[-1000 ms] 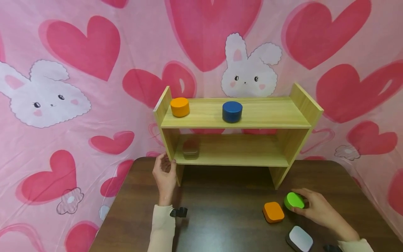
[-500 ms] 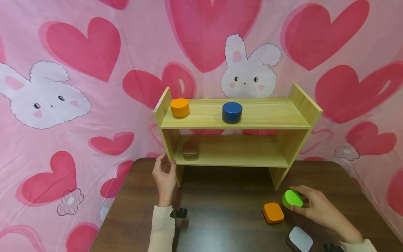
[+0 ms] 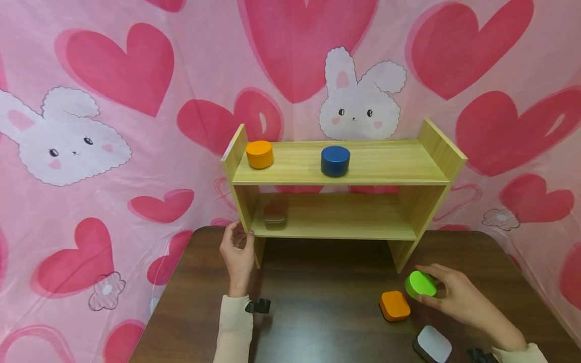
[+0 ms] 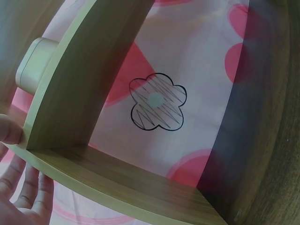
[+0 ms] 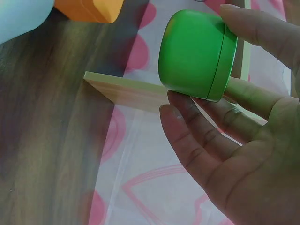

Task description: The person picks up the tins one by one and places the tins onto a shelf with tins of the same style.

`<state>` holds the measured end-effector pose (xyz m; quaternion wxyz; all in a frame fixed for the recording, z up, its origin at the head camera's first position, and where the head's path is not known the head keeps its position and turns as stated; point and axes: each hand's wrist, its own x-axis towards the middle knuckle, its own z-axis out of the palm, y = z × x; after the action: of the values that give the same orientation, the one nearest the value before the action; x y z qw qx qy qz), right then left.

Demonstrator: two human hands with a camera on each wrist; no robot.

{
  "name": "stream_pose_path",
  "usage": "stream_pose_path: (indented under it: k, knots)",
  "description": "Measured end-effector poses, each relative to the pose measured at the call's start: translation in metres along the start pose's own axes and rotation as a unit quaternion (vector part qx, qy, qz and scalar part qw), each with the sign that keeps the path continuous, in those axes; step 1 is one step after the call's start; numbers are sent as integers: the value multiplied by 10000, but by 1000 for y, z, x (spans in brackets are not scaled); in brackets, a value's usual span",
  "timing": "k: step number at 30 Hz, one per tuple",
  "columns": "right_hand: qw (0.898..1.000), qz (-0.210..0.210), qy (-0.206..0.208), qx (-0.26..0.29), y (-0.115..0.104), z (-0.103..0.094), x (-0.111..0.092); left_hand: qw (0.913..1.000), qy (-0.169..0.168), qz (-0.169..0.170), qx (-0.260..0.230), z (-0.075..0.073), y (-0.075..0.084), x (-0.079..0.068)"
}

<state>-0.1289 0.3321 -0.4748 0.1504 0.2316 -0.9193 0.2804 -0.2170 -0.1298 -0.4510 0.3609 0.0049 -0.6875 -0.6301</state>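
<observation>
My right hand (image 3: 458,295) holds a round green tin (image 3: 420,284) between thumb and fingers. In the right wrist view the green tin (image 5: 197,54) is raised off the table, its lid seam toward the palm. My left hand (image 3: 238,254) grips the left side panel of a two-tier wooden shelf (image 3: 331,234). In the left wrist view the thumb lies on the panel's front side and the fingers (image 4: 28,187) are on its outer side. An orange square tin (image 3: 394,306) and a silver-topped square tin (image 3: 432,345) sit on the table near the right hand.
On the upper tier stand a round orange tin (image 3: 260,155) at the left and a round blue tin (image 3: 335,161) near the middle. A clear-topped tin (image 3: 275,217) is at the left of the lower tier. A pink patterned cloth (image 3: 290,75) hangs behind the brown table (image 3: 313,312).
The right hand has lifted the green tin slightly and moved it a little toward the shelf, tilting it. The left hand stays on the shelf.
</observation>
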Motion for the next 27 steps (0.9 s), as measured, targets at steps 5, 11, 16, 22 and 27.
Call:
stream_pose_path:
  k: [5, 11, 16, 22, 27]
  knots:
    - [9999, -93, 37, -7, -2, -2, 1, 10000, -38, -27, -16, 0, 1, 0]
    - [9998, -179, 31, -39, -5, -3, 2, 10000, -61, -48, -60, 0, 0, 2]
    - [9999, -104, -67, -62, -7, -5, 3, 9999, -51, -8, -145, 1, 0, 3]
    - [9999, -48, -148, -58, -9, -6, 3, 9999, -63, -7, -141, 2, -1, 3]
    - [9998, -151, -94, -35, -10, -6, 4, 9999, -38, -43, -143, 0, -2, 1]
